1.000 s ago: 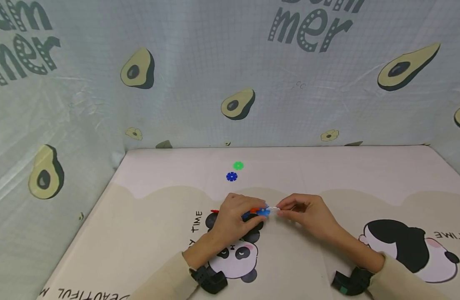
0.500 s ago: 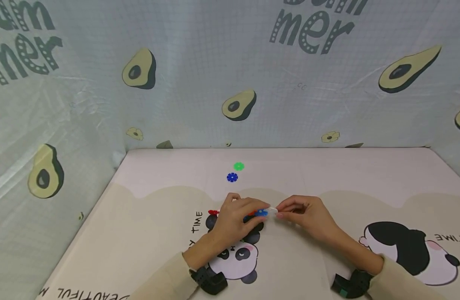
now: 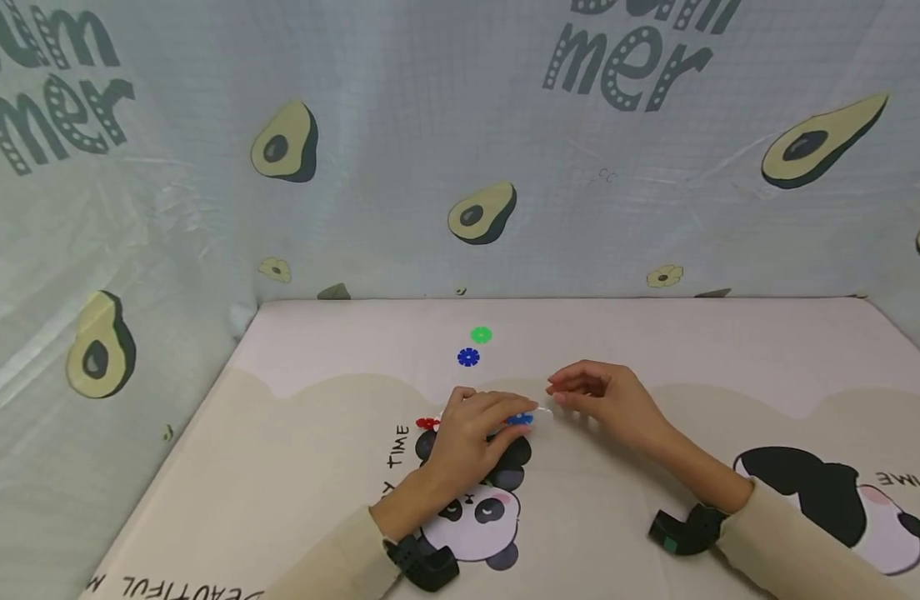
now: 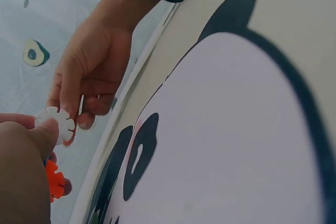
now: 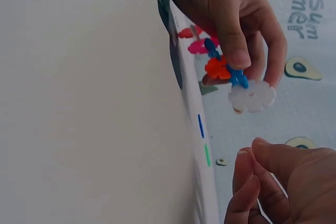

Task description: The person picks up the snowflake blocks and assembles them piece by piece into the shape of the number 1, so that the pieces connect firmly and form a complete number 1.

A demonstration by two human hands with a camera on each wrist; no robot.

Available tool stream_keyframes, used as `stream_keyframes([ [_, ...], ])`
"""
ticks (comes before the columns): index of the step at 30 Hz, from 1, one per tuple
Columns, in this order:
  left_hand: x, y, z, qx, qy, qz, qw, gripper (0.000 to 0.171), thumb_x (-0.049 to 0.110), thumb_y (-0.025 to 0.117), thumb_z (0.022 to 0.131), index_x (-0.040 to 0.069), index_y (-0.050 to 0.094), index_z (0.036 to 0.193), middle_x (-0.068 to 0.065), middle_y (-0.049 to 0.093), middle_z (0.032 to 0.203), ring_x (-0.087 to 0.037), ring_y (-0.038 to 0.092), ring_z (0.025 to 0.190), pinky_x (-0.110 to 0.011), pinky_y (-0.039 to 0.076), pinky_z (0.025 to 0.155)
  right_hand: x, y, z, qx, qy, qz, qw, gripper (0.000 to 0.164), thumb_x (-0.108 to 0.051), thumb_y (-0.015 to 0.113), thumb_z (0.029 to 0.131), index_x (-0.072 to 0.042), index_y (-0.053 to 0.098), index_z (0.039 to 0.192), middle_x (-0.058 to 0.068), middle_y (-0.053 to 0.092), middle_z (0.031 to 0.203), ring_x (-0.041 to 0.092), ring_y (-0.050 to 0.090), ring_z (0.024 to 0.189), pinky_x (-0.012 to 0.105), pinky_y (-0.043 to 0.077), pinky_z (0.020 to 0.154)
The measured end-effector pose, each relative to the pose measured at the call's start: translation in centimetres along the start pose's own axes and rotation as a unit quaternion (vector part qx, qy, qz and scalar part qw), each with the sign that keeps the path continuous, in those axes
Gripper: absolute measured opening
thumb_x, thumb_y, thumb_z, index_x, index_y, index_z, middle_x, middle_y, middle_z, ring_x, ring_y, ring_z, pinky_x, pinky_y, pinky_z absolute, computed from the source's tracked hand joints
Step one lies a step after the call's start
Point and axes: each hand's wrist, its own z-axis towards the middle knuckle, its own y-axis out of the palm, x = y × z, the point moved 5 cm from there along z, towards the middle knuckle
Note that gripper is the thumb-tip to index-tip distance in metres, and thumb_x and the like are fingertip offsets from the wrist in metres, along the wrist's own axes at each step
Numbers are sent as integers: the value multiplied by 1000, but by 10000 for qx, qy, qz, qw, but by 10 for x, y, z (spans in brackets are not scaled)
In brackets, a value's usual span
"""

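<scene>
My left hand (image 3: 471,433) grips a chain of interlocking flower-shaped plastic discs above the table. In the right wrist view the chain runs from a white disc (image 5: 253,97) through blue (image 5: 239,78) and orange (image 5: 216,68) pieces to a pink disc (image 5: 197,47) and a red disc (image 5: 186,33). Left fingers and thumb pinch it near the white end and hide part of it. Just right of that end, my right hand (image 3: 610,404) hovers apart from the chain, fingers loosely bent, thumb close to the fingertips, no piece visible between them.
A green disc (image 3: 481,335) and a dark blue disc (image 3: 468,357) lie on the table beyond my hands. The tabletop cover (image 3: 302,467) has printed pandas and lettering. An avocado-print curtain (image 3: 385,125) rises behind the table's far edge.
My right hand was pinching the white disc at the chain's end. It has let go and moved slightly up and away, while the left hand keeps its grip in about the same place.
</scene>
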Motion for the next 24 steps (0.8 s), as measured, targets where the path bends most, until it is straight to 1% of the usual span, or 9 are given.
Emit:
stream_keyframes([
  [4, 0, 0, -1, 41, -39, 5, 10000, 30, 17, 76, 82, 18, 70, 112, 6, 69, 107, -3, 61, 102, -34, 35, 77, -1, 3, 14, -56, -65, 14, 10000, 21, -22, 73, 86, -15, 70, 106, -2, 71, 97, 18, 65, 80, 26, 46, 55],
  [10, 1, 0, -1, 143, 11, 57, 9999, 31, 16, 76, 82, 17, 70, 112, 6, 69, 107, -3, 61, 101, -33, 35, 76, -1, 11, 29, -58, -159, -15, 9999, 21, -21, 73, 86, -14, 70, 106, 0, 70, 99, 17, 64, 80, 28, 48, 54],
  [17, 1, 0, -2, 141, -28, 64, 9999, 31, 17, 76, 82, 18, 70, 112, 6, 69, 107, -3, 61, 102, -33, 35, 77, 5, 19, 42, -108, -138, 98, 9998, 27, -21, 73, 86, -9, 69, 110, 5, 70, 103, 18, 65, 82, 30, 50, 58],
  [24, 1, -1, -2, 120, -111, 21, 9999, 30, 18, 75, 83, 17, 70, 112, 7, 68, 108, -3, 60, 104, -34, 33, 77, 1, 26, 58, -40, -64, -153, 9999, 25, -19, 72, 87, -11, 69, 111, 2, 69, 103, 16, 66, 82, 32, 52, 63],
])
